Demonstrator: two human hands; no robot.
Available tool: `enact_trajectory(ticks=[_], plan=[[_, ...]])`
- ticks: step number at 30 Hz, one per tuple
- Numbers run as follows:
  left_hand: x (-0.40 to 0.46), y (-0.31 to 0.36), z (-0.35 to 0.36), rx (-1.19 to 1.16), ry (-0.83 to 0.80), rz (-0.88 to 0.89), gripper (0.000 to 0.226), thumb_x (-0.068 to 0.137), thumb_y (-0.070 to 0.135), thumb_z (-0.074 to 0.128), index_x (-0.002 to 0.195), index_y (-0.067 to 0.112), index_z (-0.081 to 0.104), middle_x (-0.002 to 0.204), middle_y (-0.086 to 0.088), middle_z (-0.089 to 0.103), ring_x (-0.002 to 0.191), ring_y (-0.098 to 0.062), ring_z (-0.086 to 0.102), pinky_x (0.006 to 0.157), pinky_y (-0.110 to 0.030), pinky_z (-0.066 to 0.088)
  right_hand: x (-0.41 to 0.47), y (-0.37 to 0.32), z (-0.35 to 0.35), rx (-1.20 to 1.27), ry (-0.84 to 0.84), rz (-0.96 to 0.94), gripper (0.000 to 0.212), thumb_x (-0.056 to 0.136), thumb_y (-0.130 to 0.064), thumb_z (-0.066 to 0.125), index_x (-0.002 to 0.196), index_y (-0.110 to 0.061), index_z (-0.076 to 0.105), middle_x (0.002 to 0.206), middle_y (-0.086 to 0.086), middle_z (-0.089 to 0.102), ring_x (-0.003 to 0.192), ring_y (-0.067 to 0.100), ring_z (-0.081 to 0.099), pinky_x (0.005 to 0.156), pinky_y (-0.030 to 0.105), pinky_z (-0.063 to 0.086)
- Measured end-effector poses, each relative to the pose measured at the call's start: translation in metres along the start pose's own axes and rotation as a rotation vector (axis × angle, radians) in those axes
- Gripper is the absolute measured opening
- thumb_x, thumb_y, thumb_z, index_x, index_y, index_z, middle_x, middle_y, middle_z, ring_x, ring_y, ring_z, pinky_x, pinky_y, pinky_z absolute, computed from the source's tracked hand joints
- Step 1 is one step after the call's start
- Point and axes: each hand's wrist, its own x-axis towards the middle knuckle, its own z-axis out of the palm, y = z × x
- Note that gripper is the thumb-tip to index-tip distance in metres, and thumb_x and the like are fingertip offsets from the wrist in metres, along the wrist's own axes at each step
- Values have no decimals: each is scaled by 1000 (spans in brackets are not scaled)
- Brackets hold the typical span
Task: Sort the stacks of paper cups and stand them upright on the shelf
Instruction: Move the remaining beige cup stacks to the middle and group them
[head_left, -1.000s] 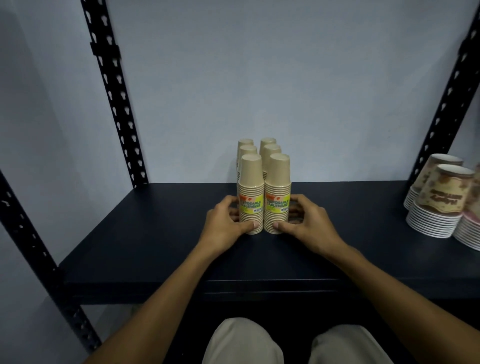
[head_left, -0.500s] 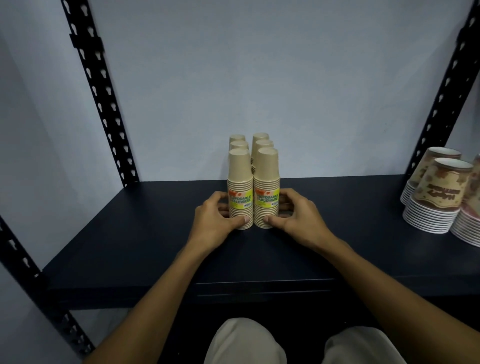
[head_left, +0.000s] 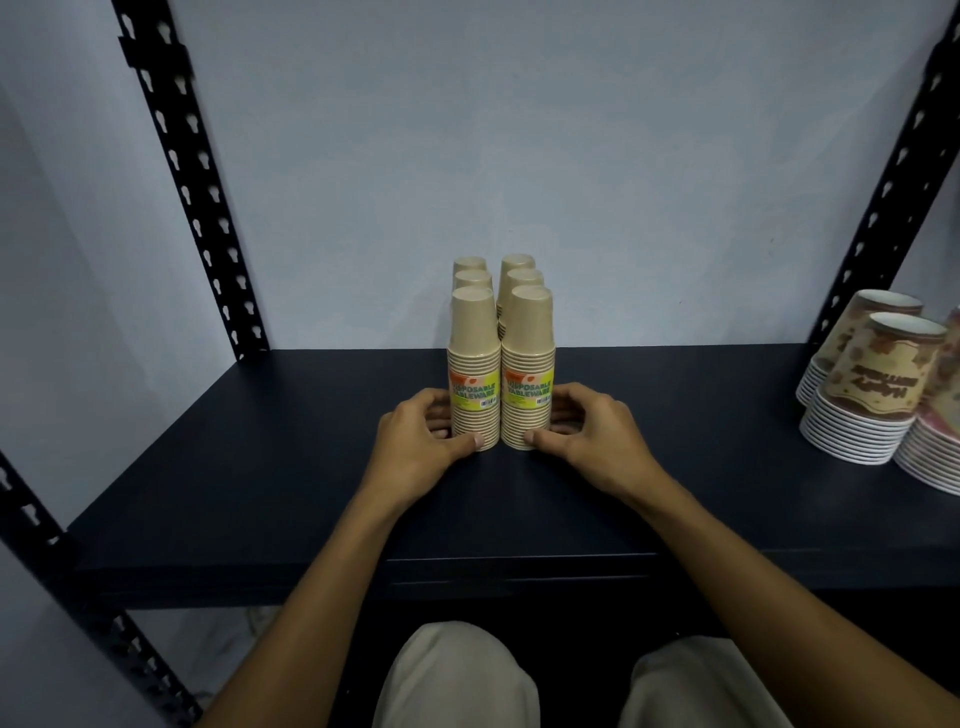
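Moved: both hands and the stacks sit as they did half a second ago — only the view shifts.
Fingers: left hand (head_left: 415, 447) and right hand (head_left: 592, 441) curl around the front kraft cup stacks (head_left: 501, 374), thumbs at the base.
Cups: six stacks, two rows, upright mid-shelf.
Nearby: patterned cup stacks (head_left: 862, 395) at right, well apart.
Room: bare dark shelf (head_left: 260, 467) left, front edge near; slotted uprights (head_left: 192, 176) at the corners.

Tan cup stacks (head_left: 501, 364), dark shelf (head_left: 260, 467)
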Motion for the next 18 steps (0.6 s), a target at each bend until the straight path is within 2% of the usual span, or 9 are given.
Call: enact_trajectory(ticks=[10, 13, 17, 18], plan=[[-3, 3, 1, 48, 24, -2, 57, 72, 18, 83, 123, 14, 59, 110, 4, 66, 92, -1, 60, 77, -8, 46, -3, -4, -1, -35, -12, -28, 50, 79, -20, 80, 125, -15, 59, 103, -10, 66, 95, 2, 64, 82, 11, 51], [-4, 4, 1, 49, 23, -6, 57, 73, 18, 83, 124, 14, 59, 113, 2, 67, 95, -5, 62, 80, -11, 46, -4, -5, -1, -30, -16, -21, 51, 79, -20, 79, 126, -14, 59, 106, -7, 67, 96, 3, 65, 84, 13, 52], [-5, 5, 1, 55, 14, -7, 58, 73, 18, 83, 126, 14, 58, 111, 6, 65, 96, -3, 60, 79, -9, 45, -4, -7, 0, -44, -18, -15, 52, 79, -22, 79, 126, -15, 58, 107, -8, 66, 98, 4, 64, 90, 22, 55], [-5, 4, 2, 61, 6, -12, 60, 73, 17, 83, 127, 14, 57, 110, 7, 64, 97, -4, 60, 81, -10, 45, -5, -8, 0, -46, -16, -14, 52, 80, -23, 79, 127, -15, 58, 109, -8, 66, 98, 3, 63, 90, 20, 54]])
